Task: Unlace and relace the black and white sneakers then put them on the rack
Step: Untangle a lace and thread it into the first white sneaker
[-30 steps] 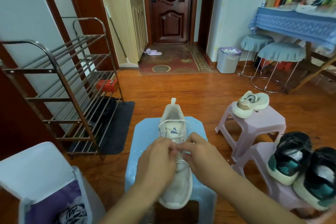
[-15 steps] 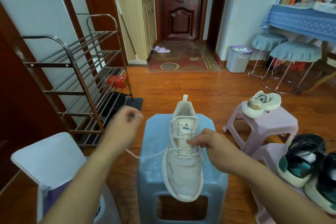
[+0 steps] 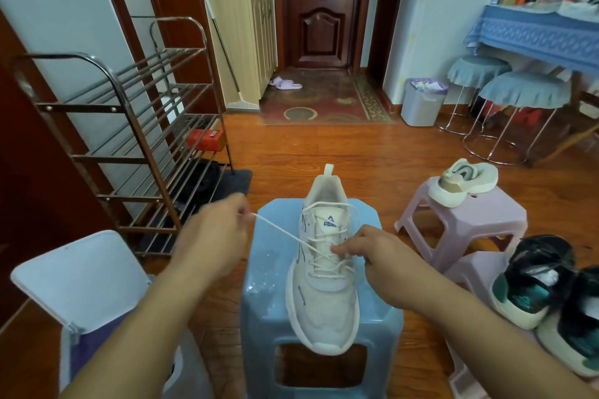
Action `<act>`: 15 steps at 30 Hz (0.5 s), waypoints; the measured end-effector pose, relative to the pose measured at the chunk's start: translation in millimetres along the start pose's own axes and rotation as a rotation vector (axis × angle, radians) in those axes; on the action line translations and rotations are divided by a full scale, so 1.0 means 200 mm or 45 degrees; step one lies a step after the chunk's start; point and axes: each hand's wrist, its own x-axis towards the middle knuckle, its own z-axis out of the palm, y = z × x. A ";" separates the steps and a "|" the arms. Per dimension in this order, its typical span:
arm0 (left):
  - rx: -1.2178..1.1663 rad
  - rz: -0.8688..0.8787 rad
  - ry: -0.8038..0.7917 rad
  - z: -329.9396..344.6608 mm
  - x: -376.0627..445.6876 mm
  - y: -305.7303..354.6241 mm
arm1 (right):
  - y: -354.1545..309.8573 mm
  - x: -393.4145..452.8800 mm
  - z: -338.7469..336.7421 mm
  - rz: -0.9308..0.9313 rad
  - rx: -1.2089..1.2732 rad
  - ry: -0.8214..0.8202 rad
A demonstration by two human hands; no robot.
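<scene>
Metal shoe rack (image 3: 129,146) stands against the wall to my left, tiers mostly bare; a red box (image 3: 206,139) sits on a middle tier and something dark lies low down, too dim to name.

Blue stool (image 3: 275,295) in front of me carries the sneaker (image 3: 324,295), toe toward me, heel away. It is off-white, not black and white as the task words it. Pink stool (image 3: 463,220) to my right holds a cream shoe (image 3: 463,183); nearer, on a second pink stool, two dark teal-and-black shoes (image 3: 544,288) sit side by side.

White lidded bin (image 3: 74,282) at my lower left, lid open; inside only purple lining and a scrap of something patterned, can't tell what. Grey wastebasket (image 3: 421,104) by the far wall is filled with crumpled paper.

My left hand (image 3: 210,240) pinches the lace (image 3: 278,232) and draws it taut out to the left. My right hand (image 3: 376,256) pinches at the lace crossings on the tongue.

Handling judgement: sneaker looks light, with a soft mesh upper that will buckle under a pull, so hold it down at the eyelet row. Lace is thin and limp; grip near its tip to thread.
</scene>
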 end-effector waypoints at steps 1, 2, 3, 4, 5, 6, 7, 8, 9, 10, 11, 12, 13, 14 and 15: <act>-0.041 -0.077 0.077 -0.03 0.01 -0.06 | 0.00 0.00 0.00 -0.009 -0.001 0.003; -0.086 -0.137 0.126 -0.06 0.02 -0.11 | 0.00 0.00 0.00 -0.013 0.005 0.003; -0.121 -0.182 0.150 -0.06 0.02 -0.14 | 0.00 -0.01 0.00 -0.018 0.009 0.007; -0.138 -0.218 0.156 -0.07 0.02 -0.17 | -0.01 -0.01 0.01 -0.026 0.010 0.012; -0.136 -0.238 0.157 -0.06 0.01 -0.17 | 0.00 -0.01 0.01 -0.040 0.008 0.015; -0.122 -0.252 0.156 -0.05 0.00 -0.17 | 0.00 -0.01 0.01 -0.060 0.003 0.016; -0.110 -0.260 0.165 -0.05 0.00 -0.17 | -0.01 -0.01 0.02 -0.081 -0.004 0.017; -0.109 -0.269 0.184 -0.05 0.00 -0.17 | -0.01 -0.01 0.03 -0.098 -0.015 0.022; -0.120 -0.280 0.215 -0.04 -0.01 -0.17 | -0.01 -0.01 0.03 -0.112 -0.025 0.032; -0.137 -0.294 0.250 -0.05 -0.01 -0.18 | -0.01 -0.01 0.04 -0.120 -0.034 0.048; -0.154 -0.312 0.280 -0.05 -0.01 -0.18 | -0.01 -0.01 0.05 -0.133 -0.047 0.074; -0.169 -0.333 0.300 -0.06 0.00 -0.19 | -0.01 -0.02 0.05 -0.158 -0.071 0.105; -0.182 -0.357 0.308 -0.06 0.00 -0.21 | -0.01 -0.02 0.06 -0.201 -0.110 0.145; -0.203 -0.379 0.302 -0.06 0.00 -0.22 | -0.01 -0.02 0.07 -0.256 -0.162 0.184; -0.231 -0.395 0.282 -0.06 0.01 -0.22 | -0.01 -0.02 0.07 -0.311 -0.217 0.219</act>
